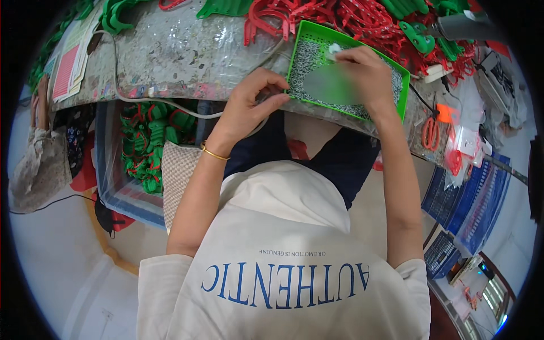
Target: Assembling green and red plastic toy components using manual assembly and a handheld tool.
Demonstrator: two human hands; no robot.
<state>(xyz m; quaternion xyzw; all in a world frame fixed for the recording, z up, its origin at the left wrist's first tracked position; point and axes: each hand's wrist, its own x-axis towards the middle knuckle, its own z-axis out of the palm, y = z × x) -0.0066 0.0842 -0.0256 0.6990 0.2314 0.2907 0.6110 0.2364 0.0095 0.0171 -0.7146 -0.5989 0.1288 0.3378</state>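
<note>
A bright green tray point(406, 93) with low walls holds a layer of many small grey metal pieces, likely screws point(306, 62). My right hand point(367, 76) is over the tray, its fingers bent and drawn together beside a small white piece point(334, 50). What the fingertips hold is not clear, and a blurred patch hides the tray's middle, next to the palm. At the tray's near left corner is my left hand point(252, 105), thumb and forefinger curved with a gap between them. Nothing shows between those fingers.
Red curved plastic parts point(374, 22) and green ones point(226, 7) pile up behind the tray. A cable point(164, 102) crosses the worn tabletop point(164, 51). Below its edge stands a lined bin point(107, 181) of green-and-red parts. Orange-handled scissors point(430, 133) lie right; a person's arm point(42, 105) shows far left.
</note>
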